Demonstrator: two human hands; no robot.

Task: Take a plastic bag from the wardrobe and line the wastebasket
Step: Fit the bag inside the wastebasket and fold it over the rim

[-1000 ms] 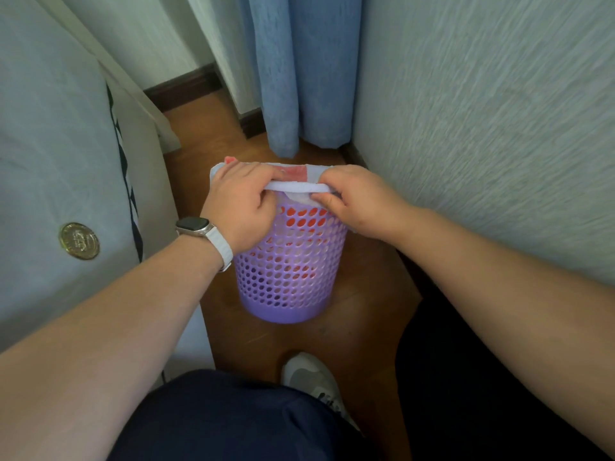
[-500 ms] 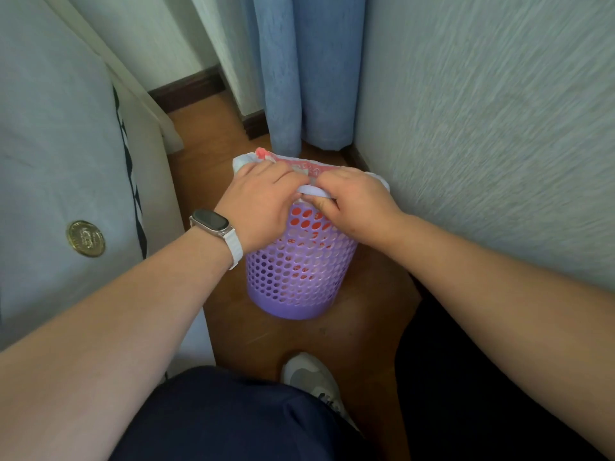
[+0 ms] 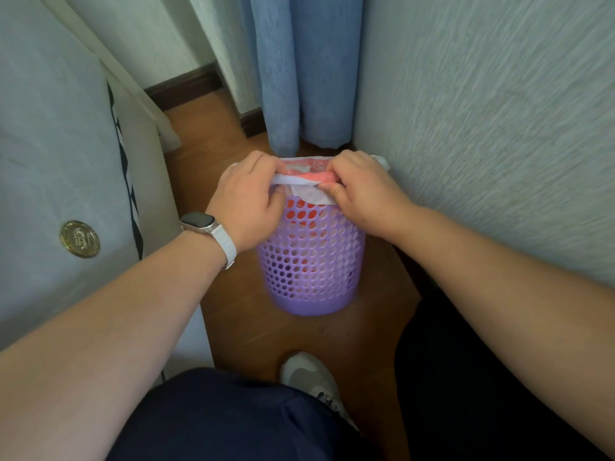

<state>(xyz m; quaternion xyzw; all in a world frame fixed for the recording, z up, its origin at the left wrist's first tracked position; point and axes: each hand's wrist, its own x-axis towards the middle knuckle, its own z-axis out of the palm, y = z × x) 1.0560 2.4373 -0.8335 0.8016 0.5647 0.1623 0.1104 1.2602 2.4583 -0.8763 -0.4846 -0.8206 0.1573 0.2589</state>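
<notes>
Head view is looking down at a purple wastebasket [image 3: 312,261] that is standing upright on a wooden floor [image 3: 233,314], tucked into a corner. Both hands are sitting at its near rim, side by side with a small gap between them. The left hand [image 3: 246,201] is curling its fingers over the rim on the left and pinching the plastic bag [image 3: 307,191] there; the right hand [image 3: 362,191] is gripping the bag's folded edge on the right, thumb pressing it against the basket's outside. The bag is lying inside the basket with its mouth being turned outward over the rim, a white flap hanging down the front between the hands, and a pinkish-red patch showing inside.

A textured pale wall [image 3: 482,128] is standing just beside the basket on the right, and a blue curtain [image 3: 306,71] is hanging right behind it. A pale upholstered panel [image 3: 50,128] bearing a round brass-coloured badge [image 3: 80,239] is crowding in on the left. A wristwatch [image 3: 203,224] with a white strap is sitting on the left wrist, and a grey-white shoe [image 3: 309,380] is resting on the floor near the basket.

The basket is a tapered plastic cylinder pierced with round holes; the bag is looking thin and crinkled.
</notes>
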